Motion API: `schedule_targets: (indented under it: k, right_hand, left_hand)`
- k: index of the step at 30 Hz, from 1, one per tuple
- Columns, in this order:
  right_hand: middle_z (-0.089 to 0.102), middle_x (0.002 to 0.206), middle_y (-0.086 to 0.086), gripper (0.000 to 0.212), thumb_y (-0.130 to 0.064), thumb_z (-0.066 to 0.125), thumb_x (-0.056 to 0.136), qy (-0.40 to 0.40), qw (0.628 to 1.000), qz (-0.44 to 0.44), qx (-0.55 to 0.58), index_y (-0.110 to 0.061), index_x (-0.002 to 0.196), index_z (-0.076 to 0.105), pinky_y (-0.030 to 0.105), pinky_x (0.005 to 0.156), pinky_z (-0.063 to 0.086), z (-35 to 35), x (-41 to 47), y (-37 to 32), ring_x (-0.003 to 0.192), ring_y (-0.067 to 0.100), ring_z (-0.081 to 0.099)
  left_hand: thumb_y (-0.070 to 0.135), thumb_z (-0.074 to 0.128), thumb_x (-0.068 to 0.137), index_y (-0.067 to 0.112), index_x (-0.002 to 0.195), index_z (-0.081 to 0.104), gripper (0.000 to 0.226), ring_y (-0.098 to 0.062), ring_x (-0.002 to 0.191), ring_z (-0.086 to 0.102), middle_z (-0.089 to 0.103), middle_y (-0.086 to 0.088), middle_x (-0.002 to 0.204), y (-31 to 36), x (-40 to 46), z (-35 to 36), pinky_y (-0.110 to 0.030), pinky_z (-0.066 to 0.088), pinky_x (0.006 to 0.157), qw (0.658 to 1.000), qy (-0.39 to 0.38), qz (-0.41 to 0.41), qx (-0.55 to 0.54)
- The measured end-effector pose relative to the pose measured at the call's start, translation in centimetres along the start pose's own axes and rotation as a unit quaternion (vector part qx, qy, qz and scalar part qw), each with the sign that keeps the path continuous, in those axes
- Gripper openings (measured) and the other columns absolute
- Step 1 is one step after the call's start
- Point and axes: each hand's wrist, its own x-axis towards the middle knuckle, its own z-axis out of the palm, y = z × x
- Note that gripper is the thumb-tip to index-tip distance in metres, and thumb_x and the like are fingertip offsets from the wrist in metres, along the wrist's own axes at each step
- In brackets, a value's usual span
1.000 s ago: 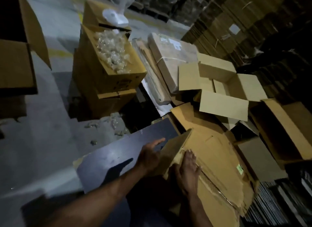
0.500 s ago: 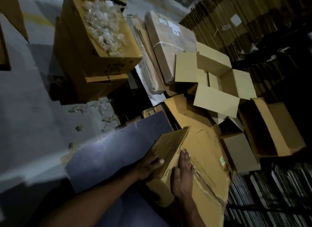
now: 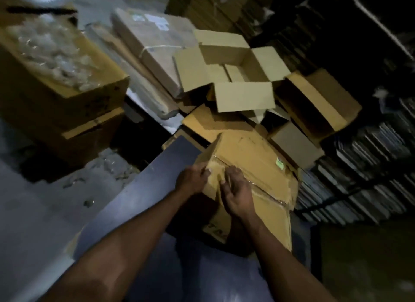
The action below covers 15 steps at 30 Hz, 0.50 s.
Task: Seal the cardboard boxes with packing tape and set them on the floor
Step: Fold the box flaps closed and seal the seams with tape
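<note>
A: Where does the box (image 3: 251,167) sit, and what holds it?

B: It lies tilted on the far right corner of the dark bench (image 3: 143,196), taped seam up. At the box's left corner the left hand (image 3: 190,178) grips the end panel, fingers curled round the edge. Just right of it the right hand (image 3: 235,189) presses on the tape (image 3: 265,190); its fingers look loosely bent, though blur hides whether they pinch anything.

A: How should the person finish the seal?

B: Probably by bracing that corner with the left hand while the right rubs the tape flat along the seam. The wrinkles toward the box's right end suggest a firm, slow stroke.
</note>
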Motion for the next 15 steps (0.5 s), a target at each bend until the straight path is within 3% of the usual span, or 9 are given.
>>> schedule_targets:
  k: [2, 4, 6, 7, 9, 11, 13, 15]
  right_hand:
    - [0.032, 0.164, 0.005, 0.06, -0.057, 0.041, 0.099, -0.031, 0.993, 0.063, -0.091, -0.028, 0.152, 0.046, 0.055, 0.122, 0.021, -2.3, -2.2, 2.8, 0.154, 0.027, 0.023]
    - [0.023, 0.167, 0.009, 0.067, -0.067, 0.036, 0.098, -0.025, 0.974, 0.178, -0.141, -0.032, 0.154, 0.04, 0.058, 0.121, 0.015, -4.7, -5.9, 7.1, 0.155, 0.031, 0.015]
    - [0.02, 0.166, 0.016, 0.069, -0.073, 0.034, 0.097, -0.009, 0.945, 0.302, -0.128, -0.035, 0.155, 0.035, 0.066, 0.117, 0.015, -6.3, -9.3, 12.1, 0.153, 0.039, 0.013]
    - [0.029, 0.162, 0.02, 0.072, -0.076, 0.029, 0.096, 0.001, 0.939, 0.326, -0.111, -0.034, 0.153, 0.035, 0.067, 0.113, 0.023, -6.9, -10.5, 13.8, 0.149, 0.043, 0.021]
    - [0.059, 0.135, 0.023, 0.074, -0.072, 0.024, 0.095, 0.007, 0.946, 0.32, -0.058, -0.024, 0.147, 0.046, 0.055, 0.098, 0.045, -7.4, -12.1, 16.4, 0.129, 0.044, 0.049]
    - [0.071, 0.106, 0.019, 0.055, -0.054, 0.031, 0.101, 0.006, 0.954, 0.298, -0.038, -0.018, 0.132, 0.058, 0.043, 0.078, 0.05, -7.3, -12.9, 16.8, 0.102, 0.042, 0.066]
    - [0.072, 0.094, 0.019, 0.039, -0.044, 0.036, 0.104, 0.017, 0.959, 0.275, -0.068, -0.017, 0.12, 0.06, 0.041, 0.067, 0.051, -7.0, -13.2, 16.1, 0.088, 0.042, 0.067]
    - [0.07, 0.092, 0.021, 0.034, -0.04, 0.039, 0.106, 0.011, 0.964, 0.249, -0.092, -0.013, 0.115, 0.058, 0.044, 0.066, 0.053, -6.2, -13.6, 15.7, 0.084, 0.044, 0.066]
  left_hand:
    - [0.044, 0.056, 0.105, 0.019, 0.132, 0.069, 0.039, -0.04, 0.117, 0.062, 0.069, -0.013, 0.127, 1.3, -0.1, -0.6, -0.043, 0.053, 0.091, 0.997, 0.066, -0.027, 0.0]
    - [0.037, 0.058, 0.103, 0.017, 0.134, 0.067, 0.038, -0.041, 0.121, 0.06, 0.067, -0.014, 0.13, 3.1, -1.1, -0.4, -0.049, 0.05, 0.096, 0.991, 0.13, -0.031, 0.012]
    - [0.037, 0.057, 0.096, 0.017, 0.134, 0.067, 0.044, -0.039, 0.127, 0.056, 0.064, -0.012, 0.137, 4.7, -3.9, 0.9, -0.053, 0.043, 0.104, 0.982, 0.182, 0.035, 0.043]
    - [0.04, 0.057, 0.092, 0.02, 0.132, 0.068, 0.046, -0.035, 0.131, 0.052, 0.061, -0.009, 0.142, 5.0, -5.6, 2.0, -0.054, 0.039, 0.107, 0.975, 0.192, 0.086, 0.07]
    - [0.049, 0.058, 0.09, 0.027, 0.13, 0.069, 0.047, -0.031, 0.14, 0.043, 0.054, -0.005, 0.151, 5.7, -9.4, 5.1, -0.057, 0.03, 0.115, 0.965, 0.15, 0.171, 0.127]
    - [0.064, 0.045, 0.093, 0.03, 0.135, 0.066, 0.058, -0.031, 0.152, 0.03, 0.041, -0.007, 0.162, 5.7, -12.0, 8.3, -0.06, 0.017, 0.122, 0.968, 0.056, 0.182, 0.163]
    - [0.074, 0.027, 0.093, 0.031, 0.149, 0.055, 0.076, -0.032, 0.16, 0.007, 0.02, -0.012, 0.171, 5.0, -11.8, 10.5, -0.063, -0.006, 0.124, 0.969, -0.014, 0.155, 0.192]
    - [0.077, 0.018, 0.091, 0.036, 0.158, 0.039, 0.082, -0.038, 0.158, -0.012, 0.002, -0.015, 0.173, 4.4, -9.2, 10.9, -0.065, -0.017, 0.119, 0.951, -0.031, 0.165, 0.261]
